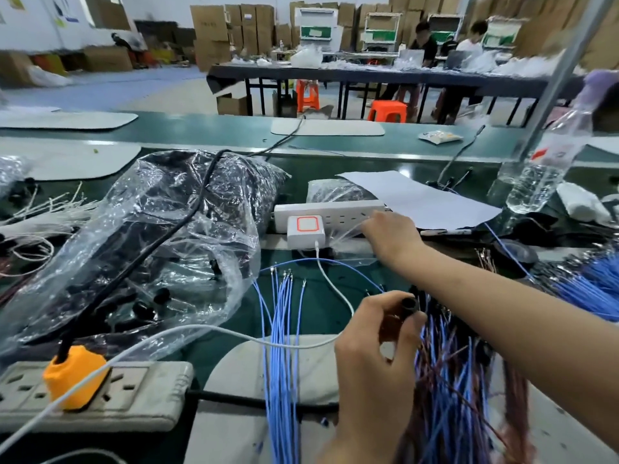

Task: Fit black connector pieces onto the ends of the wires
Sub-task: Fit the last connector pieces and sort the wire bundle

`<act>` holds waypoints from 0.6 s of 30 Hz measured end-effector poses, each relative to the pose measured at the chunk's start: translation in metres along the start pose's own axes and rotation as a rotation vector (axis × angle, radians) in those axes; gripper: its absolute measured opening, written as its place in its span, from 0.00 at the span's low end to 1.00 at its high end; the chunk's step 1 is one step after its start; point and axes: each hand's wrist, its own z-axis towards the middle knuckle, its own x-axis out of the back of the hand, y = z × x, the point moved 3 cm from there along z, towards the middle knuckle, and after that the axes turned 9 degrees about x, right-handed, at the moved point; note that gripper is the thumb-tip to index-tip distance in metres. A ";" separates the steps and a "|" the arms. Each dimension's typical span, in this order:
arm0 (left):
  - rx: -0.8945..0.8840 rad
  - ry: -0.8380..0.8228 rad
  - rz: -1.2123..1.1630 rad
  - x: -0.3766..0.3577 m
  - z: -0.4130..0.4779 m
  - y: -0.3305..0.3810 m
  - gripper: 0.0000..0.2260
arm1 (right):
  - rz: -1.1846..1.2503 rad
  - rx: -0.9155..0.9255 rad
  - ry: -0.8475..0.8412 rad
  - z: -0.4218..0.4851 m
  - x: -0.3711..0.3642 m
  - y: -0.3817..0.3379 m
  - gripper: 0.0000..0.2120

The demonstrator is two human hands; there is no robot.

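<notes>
Black cylindrical connector (409,303) pinched in left hand (375,343), right hand (393,234) at crinkly clear bag (330,190) (grip unclear), thin blue wires (281,329)

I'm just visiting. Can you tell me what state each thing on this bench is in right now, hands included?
Left hand: holds a black connector.
Right hand: at a small clear bag, grip hidden.
Blue wires: lying loose, metal tips bare.
Orange plug: plugged into the grey power strip.
White charger: plugged into the white power strip.
Water bottle: standing.
</notes>
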 end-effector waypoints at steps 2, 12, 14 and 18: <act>-0.009 -0.012 0.026 -0.001 0.000 0.001 0.06 | 0.024 0.040 0.020 -0.008 -0.002 0.004 0.18; -0.019 -0.107 0.125 -0.006 -0.004 0.009 0.07 | 0.038 0.043 -0.050 -0.016 -0.003 0.005 0.15; -0.010 -0.109 0.126 -0.006 -0.004 0.006 0.07 | 0.023 0.089 0.040 -0.018 0.000 0.003 0.14; 0.035 -0.146 0.075 -0.006 -0.002 0.003 0.04 | 0.296 0.106 0.392 -0.035 0.009 0.003 0.09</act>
